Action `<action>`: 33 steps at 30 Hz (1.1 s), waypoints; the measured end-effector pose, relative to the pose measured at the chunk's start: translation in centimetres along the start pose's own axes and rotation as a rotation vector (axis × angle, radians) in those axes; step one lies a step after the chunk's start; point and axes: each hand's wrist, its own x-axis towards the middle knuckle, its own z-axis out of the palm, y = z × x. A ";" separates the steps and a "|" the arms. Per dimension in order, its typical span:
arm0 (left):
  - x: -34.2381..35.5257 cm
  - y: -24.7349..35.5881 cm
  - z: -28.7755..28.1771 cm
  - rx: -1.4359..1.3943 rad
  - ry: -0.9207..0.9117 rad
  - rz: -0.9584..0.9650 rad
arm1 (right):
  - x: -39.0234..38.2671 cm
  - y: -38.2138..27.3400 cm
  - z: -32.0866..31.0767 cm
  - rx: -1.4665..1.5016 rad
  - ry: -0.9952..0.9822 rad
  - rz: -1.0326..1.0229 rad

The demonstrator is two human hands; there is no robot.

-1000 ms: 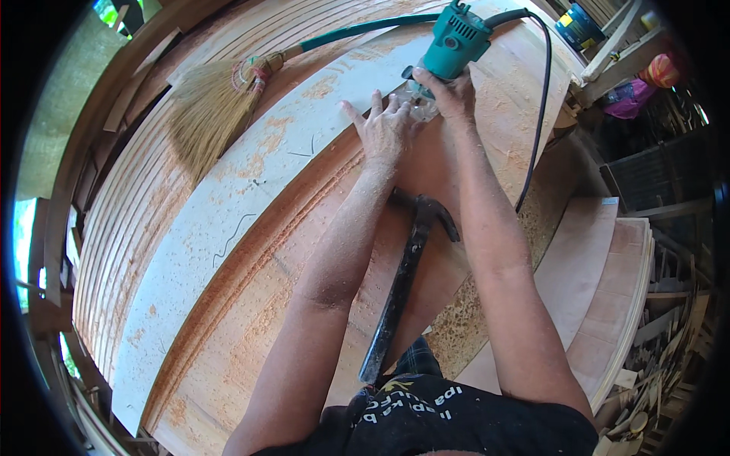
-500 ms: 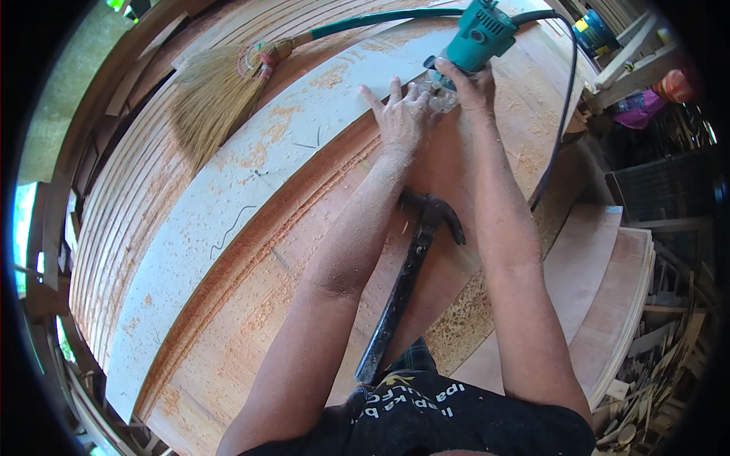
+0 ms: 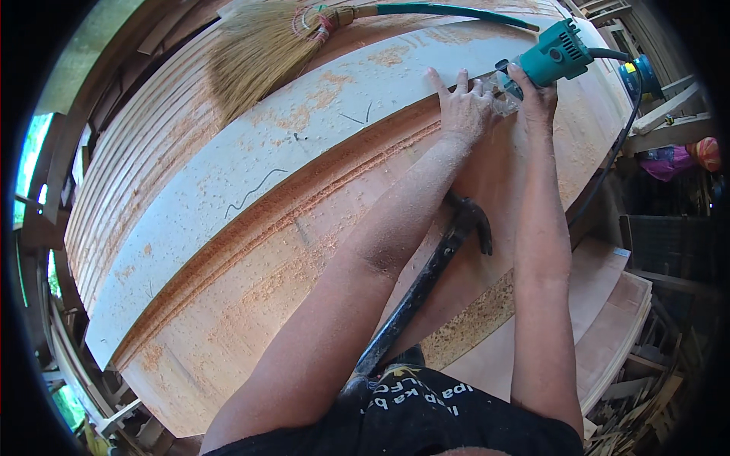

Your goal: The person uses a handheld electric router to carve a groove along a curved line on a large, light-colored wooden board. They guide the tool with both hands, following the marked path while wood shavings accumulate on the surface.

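A green corded trim router (image 3: 553, 55) with a clear base lies tilted at the edge of a curved white template board (image 3: 205, 178). My right hand (image 3: 537, 102) is wrapped round the router's lower body. My left hand (image 3: 465, 114) is spread beside it, fingertips across the white board's edge; whether its near-side fingers touch the clear base is hard to tell. Beneath lies a reddish plywood sheet (image 3: 220, 327), a shavings-lined groove following the template's curve. Between my forearms rests a black claw hammer (image 3: 422, 285), its head partly behind my left arm.
A straw broom (image 3: 262, 57) with a green handle lies along the far side over ridged, stacked boards (image 3: 125, 216). The router's black cord (image 3: 630, 129) drops off the right edge. More curved panels (image 3: 608, 327) are stacked at lower right, near wood scraps (image 3: 639, 406).
My view has shifted, so the board, broom and hammer sit differently in the picture. Both hands stay at the router, which now leans further right.
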 end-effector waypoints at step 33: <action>3.0 1.9 3.0 0.011 0.104 0.015 | 4.4 4.3 -3.3 -0.242 0.039 -0.042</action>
